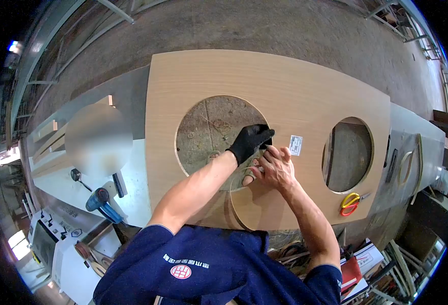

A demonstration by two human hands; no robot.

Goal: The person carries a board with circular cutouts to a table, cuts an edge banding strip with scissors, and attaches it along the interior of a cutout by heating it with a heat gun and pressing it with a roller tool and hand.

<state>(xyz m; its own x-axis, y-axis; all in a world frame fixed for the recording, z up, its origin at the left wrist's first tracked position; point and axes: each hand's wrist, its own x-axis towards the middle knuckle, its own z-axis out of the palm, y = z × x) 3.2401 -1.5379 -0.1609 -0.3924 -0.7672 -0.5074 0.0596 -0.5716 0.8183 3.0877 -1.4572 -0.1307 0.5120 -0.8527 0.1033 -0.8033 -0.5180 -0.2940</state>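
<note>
A large wood-grain panel (pixel 224 71) lies in front of me, with a big round cutout. My left hand (pixel 250 143), in a black glove, is closed at the right rim of this cutout, its fingers pinching the edge banding there. Just below it, my bare right hand (pixel 276 169) has its fingers curled together on the same thin strip of edge banding (pixel 231 201). From my hands, the loose strip bends down in a loop across the panel's near part. My fingers hide the exact grip points.
Right of my hands are a white label (pixel 295 145), a second, oval-looking cutout (pixel 350 152) and scissors (pixel 350 204) with yellow and red handles. A blue heat gun (pixel 103 205) lies on the white surface at left. Strip pieces (pixel 406 168) lie on the right-hand table.
</note>
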